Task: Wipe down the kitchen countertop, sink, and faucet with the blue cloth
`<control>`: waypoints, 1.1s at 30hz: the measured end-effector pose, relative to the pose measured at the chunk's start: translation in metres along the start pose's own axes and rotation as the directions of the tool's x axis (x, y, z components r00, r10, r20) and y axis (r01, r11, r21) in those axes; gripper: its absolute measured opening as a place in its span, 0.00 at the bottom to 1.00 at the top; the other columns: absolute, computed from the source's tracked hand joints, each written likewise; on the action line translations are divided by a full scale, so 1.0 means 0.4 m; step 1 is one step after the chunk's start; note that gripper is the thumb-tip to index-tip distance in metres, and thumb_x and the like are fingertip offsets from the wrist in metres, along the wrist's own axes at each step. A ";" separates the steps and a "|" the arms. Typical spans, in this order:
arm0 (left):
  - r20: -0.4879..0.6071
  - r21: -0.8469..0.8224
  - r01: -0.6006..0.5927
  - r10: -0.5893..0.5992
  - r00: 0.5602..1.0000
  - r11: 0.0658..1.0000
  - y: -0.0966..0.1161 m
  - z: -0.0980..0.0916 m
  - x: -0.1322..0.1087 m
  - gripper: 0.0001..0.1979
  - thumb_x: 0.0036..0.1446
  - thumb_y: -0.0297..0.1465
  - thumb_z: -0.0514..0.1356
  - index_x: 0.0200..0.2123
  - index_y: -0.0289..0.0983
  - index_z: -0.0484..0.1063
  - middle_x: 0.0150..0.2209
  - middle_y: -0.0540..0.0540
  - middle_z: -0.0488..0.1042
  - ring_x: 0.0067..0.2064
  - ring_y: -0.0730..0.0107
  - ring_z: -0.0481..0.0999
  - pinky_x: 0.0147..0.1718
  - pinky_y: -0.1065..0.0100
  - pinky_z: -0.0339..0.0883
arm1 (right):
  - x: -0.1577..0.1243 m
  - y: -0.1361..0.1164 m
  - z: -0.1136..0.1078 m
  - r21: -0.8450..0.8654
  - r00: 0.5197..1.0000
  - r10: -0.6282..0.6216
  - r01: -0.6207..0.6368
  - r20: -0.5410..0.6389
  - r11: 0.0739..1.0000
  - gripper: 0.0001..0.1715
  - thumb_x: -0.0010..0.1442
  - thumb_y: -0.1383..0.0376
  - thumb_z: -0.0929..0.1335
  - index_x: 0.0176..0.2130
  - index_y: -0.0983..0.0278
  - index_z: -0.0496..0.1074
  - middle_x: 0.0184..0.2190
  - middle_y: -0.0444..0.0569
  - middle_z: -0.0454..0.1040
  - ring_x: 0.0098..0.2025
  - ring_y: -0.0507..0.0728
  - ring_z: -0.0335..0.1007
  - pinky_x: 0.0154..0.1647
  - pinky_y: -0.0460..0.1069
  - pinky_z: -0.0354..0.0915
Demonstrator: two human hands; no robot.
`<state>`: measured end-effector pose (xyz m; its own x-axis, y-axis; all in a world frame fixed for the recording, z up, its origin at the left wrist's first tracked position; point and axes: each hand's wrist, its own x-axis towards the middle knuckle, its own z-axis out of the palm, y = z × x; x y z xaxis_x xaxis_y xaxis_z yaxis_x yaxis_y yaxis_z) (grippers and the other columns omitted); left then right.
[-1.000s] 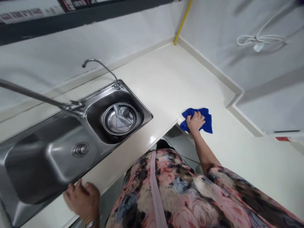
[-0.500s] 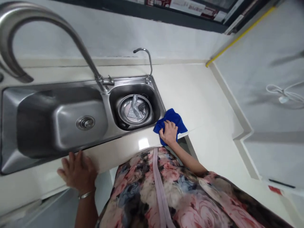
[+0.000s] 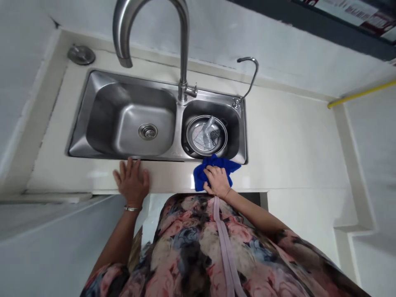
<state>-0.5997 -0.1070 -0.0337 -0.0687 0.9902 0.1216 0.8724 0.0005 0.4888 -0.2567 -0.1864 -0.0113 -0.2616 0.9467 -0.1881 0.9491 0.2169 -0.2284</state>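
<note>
My right hand [image 3: 217,181] presses a crumpled blue cloth [image 3: 213,169] onto the cream counter strip [image 3: 167,177] in front of the steel double sink [image 3: 123,119], fingers curled over the cloth. The cloth lies just below the small right basin. My left hand [image 3: 131,182] rests flat on the same front strip, fingers spread, holding nothing. A bracelet shows on that wrist.
A tall curved tap [image 3: 182,45] stands between the basins, a thin second tap [image 3: 247,78] at the right. A round steel strainer basket [image 3: 206,136] holding a grey scrubber sits in the small basin. The counter runs right to a corner with a yellow pipe [image 3: 361,94].
My right hand has slid the blue cloth leftward along the counter, from the corner to the front of the small basin. The view has turned left onto the sink. My left hand stays on the edge.
</note>
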 end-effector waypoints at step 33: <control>-0.049 0.060 -0.056 0.058 0.997 0.997 0.014 -0.011 0.029 0.31 0.70 0.45 0.49 0.63 0.28 0.72 0.69 0.30 0.67 0.74 0.39 0.58 0.71 0.34 0.45 | -0.307 0.344 -0.004 0.038 0.945 0.241 -0.239 -0.219 0.970 0.25 0.62 0.58 0.65 0.54 0.64 0.77 0.55 0.60 0.76 0.59 0.69 0.66 0.62 0.63 0.61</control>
<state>-0.5975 -0.0959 -0.0258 -0.0411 0.9806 0.1919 0.9023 -0.0461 0.4286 -0.0938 -0.2723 -0.0182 0.0199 0.9995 -0.0236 0.9768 -0.0245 -0.2130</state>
